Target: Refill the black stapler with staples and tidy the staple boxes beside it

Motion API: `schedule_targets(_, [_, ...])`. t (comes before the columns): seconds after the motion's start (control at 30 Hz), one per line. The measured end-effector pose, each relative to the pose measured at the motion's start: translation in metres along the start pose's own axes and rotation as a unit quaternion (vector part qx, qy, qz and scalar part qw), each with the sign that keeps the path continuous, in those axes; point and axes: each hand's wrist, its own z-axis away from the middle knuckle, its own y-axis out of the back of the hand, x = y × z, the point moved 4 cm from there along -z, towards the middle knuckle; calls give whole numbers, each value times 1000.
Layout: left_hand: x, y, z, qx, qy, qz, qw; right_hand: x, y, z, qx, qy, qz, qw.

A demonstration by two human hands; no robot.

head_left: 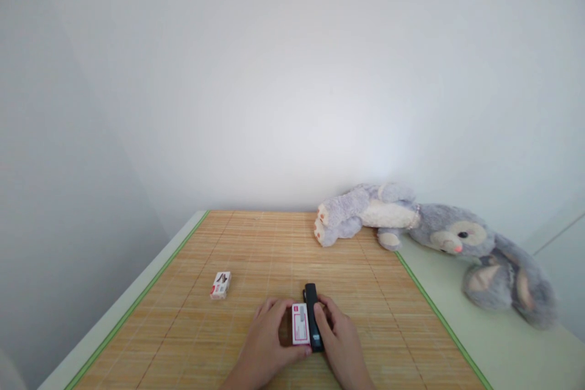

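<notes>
My left hand [270, 336] grips a small white box with pink-red edging [300, 324], fingers at its far end and thumb at its near end. Right against the box's right side is a black stapler [313, 317], its long body pointing away from me. Closed around the stapler's right side is my right hand [337, 330], the thumb lying along its top. Farther left on the mat sits another small white box [220, 285] with a dark stapler picture and red marks; neither hand touches it.
A bamboo mat [256, 250] with green edging covers much of the pale table [461, 292]. At the back right a grey plush rabbit [388, 214] lies on its side, partly on the mat. A white wall [274, 85] stands behind the table.
</notes>
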Motion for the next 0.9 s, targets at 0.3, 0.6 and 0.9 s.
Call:
schedule_targets(0.3, [-48, 87, 3, 272, 12, -94, 958, -3, 6, 3, 29, -30, -58, 997])
schedule_targets(0.6, [-95, 113, -24, 218, 180, -35, 959, 20, -8, 24, 14, 112, 155, 981])
schedule_targets(0.9, [-25, 17, -53, 118, 105, 53, 986, 40, -21, 26, -66, 156, 305, 937])
